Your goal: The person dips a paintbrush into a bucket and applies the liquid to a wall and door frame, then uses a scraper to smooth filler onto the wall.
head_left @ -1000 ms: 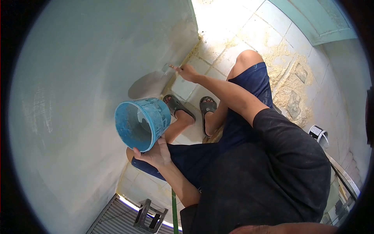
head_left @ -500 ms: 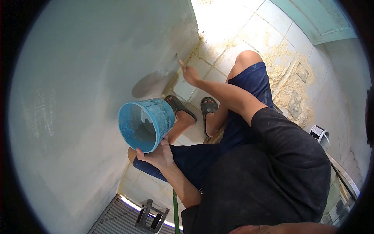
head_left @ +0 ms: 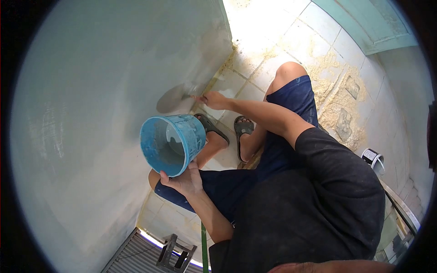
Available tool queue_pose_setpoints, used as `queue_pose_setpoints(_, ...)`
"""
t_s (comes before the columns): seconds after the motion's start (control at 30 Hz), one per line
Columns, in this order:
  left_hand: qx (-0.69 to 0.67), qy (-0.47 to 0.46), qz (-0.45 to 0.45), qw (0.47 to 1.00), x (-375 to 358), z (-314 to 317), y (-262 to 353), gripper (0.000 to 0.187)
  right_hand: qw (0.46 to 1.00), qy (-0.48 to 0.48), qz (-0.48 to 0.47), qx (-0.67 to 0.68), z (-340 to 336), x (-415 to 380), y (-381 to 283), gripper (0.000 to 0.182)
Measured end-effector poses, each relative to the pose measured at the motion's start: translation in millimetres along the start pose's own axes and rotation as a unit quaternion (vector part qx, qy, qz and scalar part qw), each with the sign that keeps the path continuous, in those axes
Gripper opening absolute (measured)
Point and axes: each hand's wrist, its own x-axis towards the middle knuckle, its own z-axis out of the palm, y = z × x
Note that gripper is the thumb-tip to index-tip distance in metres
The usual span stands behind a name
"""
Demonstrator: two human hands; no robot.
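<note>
My left hand (head_left: 185, 181) supports a blue plastic bucket (head_left: 198, 136), with the thumb at its rim and the fingers under its side. The bucket tilts so its mouth faces the wall and me; a greyish wet film shows inside. My right hand (head_left: 214, 100) is closed round a small thin-handled tool (head_left: 195, 97), possibly a brush, whose dark tip is at the pale grey-green wall (head_left: 104, 77). There it overlaps a darker oval patch, likely the bucket's shadow. Most of the tool's handle is hidden in my fingers.
Tan, dried splatter (head_left: 337, 100) covers part of the white tiled floor (head_left: 314, 22). A small white-and-black pail (head_left: 373, 159) stands at the right. A dark stool (head_left: 175, 255) is at the bottom, beside corrugated metal. A pale green door (head_left: 364, 22) is at top right.
My right hand has moved down and left along the wall, bringing the tool from near the floor edge to the dark patch. The bucket has shifted only slightly in my left hand.
</note>
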Motion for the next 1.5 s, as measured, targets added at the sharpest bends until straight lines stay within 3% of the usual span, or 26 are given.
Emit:
queue_pose_setpoints(0.1, -0.012, -0.001, -0.002, 1.0, 1.2, -7.0, -1.5, 0.084, 0.997, 0.067, 0.012, 0.022, -27.3, 7.1, 4.9, 0.07)
queue_pose_setpoints(0.17, -0.027, -0.008, 0.0, 1.0, 2.2, -7.2, -0.2, 0.081, 0.986, 0.091, 0.126, 0.057, -45.1, 5.2, 10.2, 0.058)
queue_pose_setpoints(0.27, -0.034, -0.026, 0.001, 0.999, 4.7, -6.3, 0.8, 0.08, 0.973, 0.145, 0.175, 0.028, -60.5, 5.3, 13.9, 0.054)
queue_pose_setpoints(0.3, -0.032, -0.025, -0.002, 0.999, 2.2, -6.6, 0.5, 0.08, 0.975, 0.147, 0.167, 0.022, -73.4, -4.5, -2.7, 0.054)
queue_pose_setpoints(0.37, -0.04, -0.023, 0.005, 0.999, -1.3, -8.8, 7.3, 0.079, 0.956, 0.158, 0.246, -0.002, -98.3, -26.2, -45.6, 0.048)
queue_pose_setpoints(0.4, 0.002, -0.028, -0.003, 1.0, -2.6, -10.4, 10.9, 0.077, 0.959, 0.156, 0.236, -0.012, -110.1, -36.3, -59.7, 0.048)
queue_pose_setpoints(0.53, 0.091, -0.031, 0.029, 0.995, -9.5, -10.2, 11.2, 0.075, 0.977, 0.174, 0.042, -0.12, -174.2, -104.9, -137.4, 0.044)
queue_pose_setpoints(0.57, 0.087, -0.046, 0.012, 0.995, -11.6, -10.7, 13.8, 0.093, 0.976, 0.184, 0.01, -0.118, -192.6, -127.1, -160.0, 0.04)
queue_pose_setpoints(0.6, 0.074, -0.039, 0.02, 0.996, -15.4, -7.9, 15.2, 0.093, 0.974, 0.195, -0.022, -0.116, -207.7, -148.8, -184.2, 0.037)
queue_pose_setpoints(0.67, 0.074, -0.028, -0.006, 0.997, -22.8, 1.0, 18.7, 0.102, 0.977, 0.199, -0.066, -0.048, -227.3, -194.1, -246.0, 0.028)
queue_pose_setpoints(0.8, 0.113, -0.045, 0.008, 0.993, -27.5, -1.5, 17.0, 0.103, 0.958, 0.139, -0.118, -0.222, -238.5, -260.7, -344.8, 0.023)
queue_pose_setpoints(0.87, 0.126, -0.058, 0.032, 0.99, -30.6, -2.1, 15.9, 0.102, 0.961, 0.076, -0.107, -0.242, -221.1, -282.0, -373.8, 0.015)
queue_pose_setpoints(0.93, 0.149, -0.077, 0.054, 0.984, -33.2, 0.8, 19.7, 0.101, 0.908, 0.034, -0.249, -0.336, -201.8, -287.9, -375.4, 0.014)
queue_pose_setpoints(1.0, 0.146, -0.099, 0.032, 0.984, -39.7, 9.8, 29.0, 0.1, 0.888, -0.01, -0.23, -0.399, -179.2, -290.1, -382.1, 0.012)
queue_pose_setpoints(1.13, 0.115, -0.122, 0.017, 0.986, -42.1, 8.9, 34.1, 0.099, 0.856, 0.021, -0.205, -0.474, -136.7, -273.1, -373.6, 0.009)
queue_pose_setpoints(1.5, 0.094, -0.176, -0.007, 0.98, -40.7, -1.8, 28.4, 0.101, 0.823, 0.074, -0.284, -0.486, -98.2, -249.1, -355.0, 0.002)
